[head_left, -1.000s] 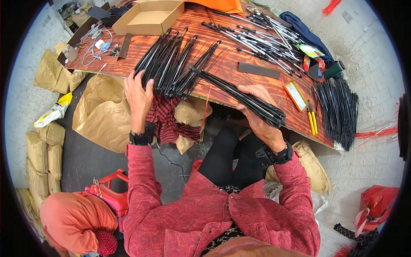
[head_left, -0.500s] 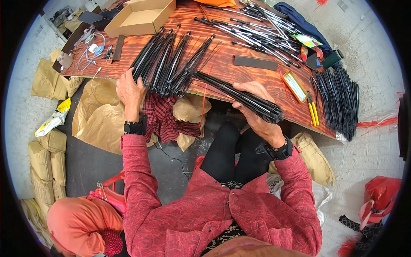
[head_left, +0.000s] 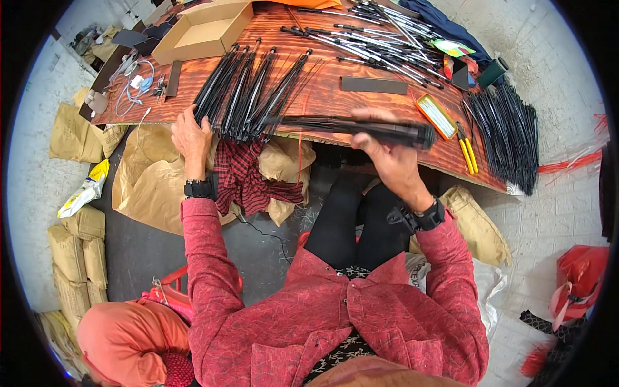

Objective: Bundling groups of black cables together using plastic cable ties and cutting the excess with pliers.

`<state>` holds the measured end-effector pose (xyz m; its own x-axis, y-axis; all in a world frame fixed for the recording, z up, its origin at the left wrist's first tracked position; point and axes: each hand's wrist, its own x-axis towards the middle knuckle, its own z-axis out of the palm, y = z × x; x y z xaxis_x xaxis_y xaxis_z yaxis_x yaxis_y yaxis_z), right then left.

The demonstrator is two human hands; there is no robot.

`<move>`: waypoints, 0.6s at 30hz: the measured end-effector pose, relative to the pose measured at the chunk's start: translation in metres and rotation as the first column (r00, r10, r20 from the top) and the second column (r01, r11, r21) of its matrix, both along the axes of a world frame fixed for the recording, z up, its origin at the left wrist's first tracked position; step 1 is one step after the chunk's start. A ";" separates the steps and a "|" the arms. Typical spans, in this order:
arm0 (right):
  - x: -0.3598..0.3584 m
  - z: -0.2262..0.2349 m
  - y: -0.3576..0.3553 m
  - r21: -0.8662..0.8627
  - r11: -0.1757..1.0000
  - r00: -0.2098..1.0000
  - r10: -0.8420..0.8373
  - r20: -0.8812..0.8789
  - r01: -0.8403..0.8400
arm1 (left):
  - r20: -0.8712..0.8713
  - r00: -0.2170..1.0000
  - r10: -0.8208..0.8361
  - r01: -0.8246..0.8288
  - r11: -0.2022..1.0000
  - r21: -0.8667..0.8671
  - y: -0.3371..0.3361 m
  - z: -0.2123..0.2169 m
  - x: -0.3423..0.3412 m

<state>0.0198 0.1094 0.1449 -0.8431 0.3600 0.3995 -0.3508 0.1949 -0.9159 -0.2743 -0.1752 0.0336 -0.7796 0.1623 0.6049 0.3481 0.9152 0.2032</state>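
Observation:
My right hand [head_left: 394,166] is closed around a folded black umbrella frame [head_left: 403,133], which is blurred by motion. It lies nearly level above the table's front edge, its thin ribs pointing left. Several more black umbrella frames [head_left: 235,93] lie side by side on the wooden table [head_left: 322,84], and the held one's left tip overlaps the rightmost of them. My left hand [head_left: 191,137] rests at the table's edge, against the lower end of the leftmost frame. Its fingers are outstretched and partly hidden, gripping nothing that I can see.
Silver shafts [head_left: 380,42] are heaped at the back. At right lie yellow-handled pliers [head_left: 467,155], a yellow tray [head_left: 437,116] and a stack of black ribs [head_left: 506,138]. A cardboard box [head_left: 203,32] stands back left. Another person's orange head covering [head_left: 122,338] shows at lower left.
My right hand has swung the umbrella frame's thick end upward and away from me, so it lies more level. The left hand has stayed by the leftmost frame. The whole view has shifted slightly.

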 end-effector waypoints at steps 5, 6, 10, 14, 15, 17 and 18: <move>-0.037 0.018 0.012 -0.064 0.992 0.949 0.121 0.292 -0.107 | 0.104 0.993 -0.057 0.053 0.998 0.036 -0.008 0.001 0.000; -0.051 0.020 0.010 -0.130 0.983 0.937 0.162 0.309 -0.127 | 0.098 0.993 -0.063 0.060 0.998 0.033 -0.011 0.002 -0.001; -0.132 -0.002 0.016 -0.250 0.954 0.920 0.242 0.309 -0.167 | 0.238 0.942 -0.235 0.204 0.968 0.148 -0.021 0.003 -0.012; -0.171 -0.033 0.019 -0.211 0.977 0.924 0.104 0.369 -0.025 | 0.015 0.969 -0.249 0.244 0.959 0.141 -0.003 0.019 0.022; -0.171 -0.037 0.015 -0.109 0.994 0.938 0.055 0.342 -0.019 | -0.007 0.915 -0.404 0.400 0.902 0.161 -0.002 0.030 0.035; -0.165 -0.037 0.017 -0.097 0.990 0.899 0.134 0.418 -0.103 | 0.046 0.785 -0.618 0.597 0.775 0.208 0.006 0.042 0.057; -0.159 -0.037 0.023 -0.087 0.980 0.851 0.198 0.486 -0.178 | 0.058 0.735 -0.675 0.637 0.718 0.282 0.018 0.040 0.066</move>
<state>-0.1396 0.1320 0.1078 -0.9790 0.1808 -0.0941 0.1192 0.1333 -0.9839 -0.2085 -0.1577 0.0739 -0.6099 0.5399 0.5801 0.7919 0.3869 0.4724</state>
